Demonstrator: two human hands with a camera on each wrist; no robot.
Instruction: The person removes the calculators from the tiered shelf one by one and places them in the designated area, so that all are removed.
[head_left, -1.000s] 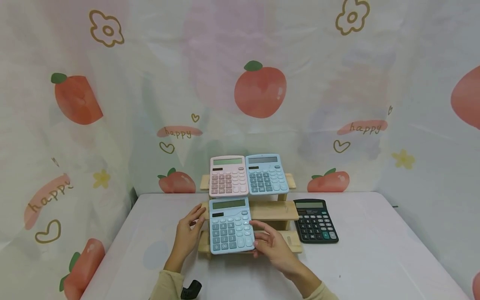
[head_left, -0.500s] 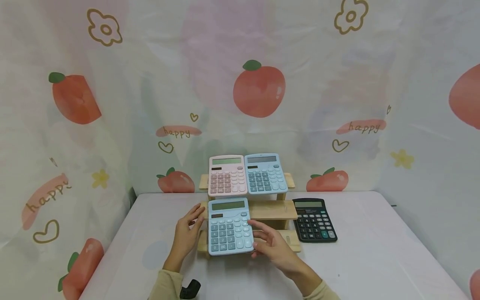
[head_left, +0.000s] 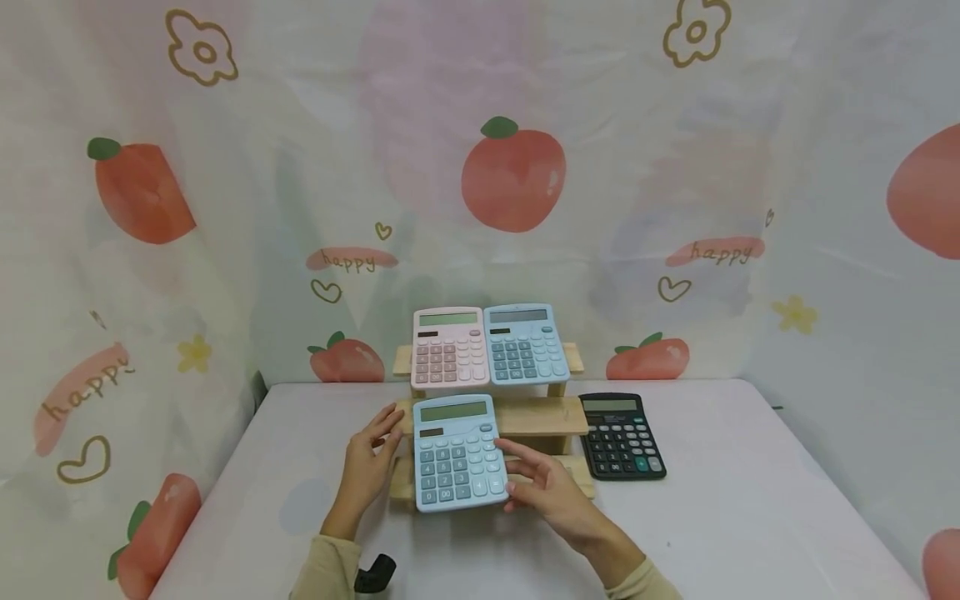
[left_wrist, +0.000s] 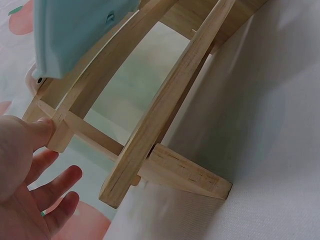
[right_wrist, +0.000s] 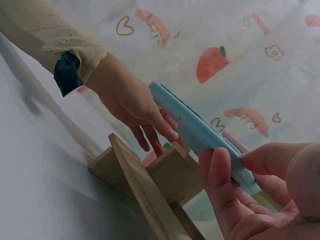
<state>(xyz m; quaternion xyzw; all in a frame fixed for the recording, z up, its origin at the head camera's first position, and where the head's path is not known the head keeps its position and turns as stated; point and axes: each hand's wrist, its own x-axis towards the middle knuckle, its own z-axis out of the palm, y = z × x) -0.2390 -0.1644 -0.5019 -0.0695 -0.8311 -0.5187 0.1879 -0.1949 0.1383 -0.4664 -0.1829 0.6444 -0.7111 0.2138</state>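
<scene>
I see the right hand [head_left: 555, 493] pinching the front calculator [head_left: 457, 454], at four o'clock; left hand [head_left: 367, 461] gripping the rack [head_left: 542, 417] at nine, likely steadying it.

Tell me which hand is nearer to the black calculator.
Right. The right hand pinches the lower blue calculator by its right edge, to the left of the black calculator. The left hand is farther off, at the left end of the wooden rack.
</scene>
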